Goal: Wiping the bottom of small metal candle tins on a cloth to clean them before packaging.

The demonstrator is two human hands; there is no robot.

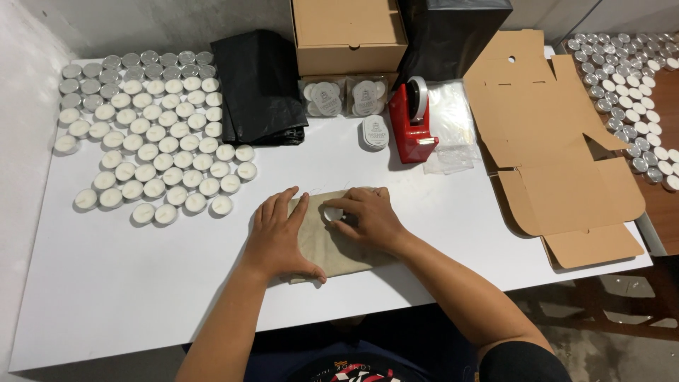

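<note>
Nearby, tea lights (152, 141), tape dispenser (410, 122).

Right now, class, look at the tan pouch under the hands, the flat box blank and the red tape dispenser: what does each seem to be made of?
Tan pouch: seemingly woven cloth, matte; it lies limp and softly creased under both hands.
Flat box blank: brown corrugated cardboard, matte, with die-cut flaps and fold lines.
Red tape dispenser: probably moulded plastic, smooth with a slight sheen.

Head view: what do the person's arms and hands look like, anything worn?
Both forearms are bare. The left hand and right hand show no gloves, rings or watch. A dark sleeve edge shows at the right upper arm; no sleeve is visible on the left arm.
</note>
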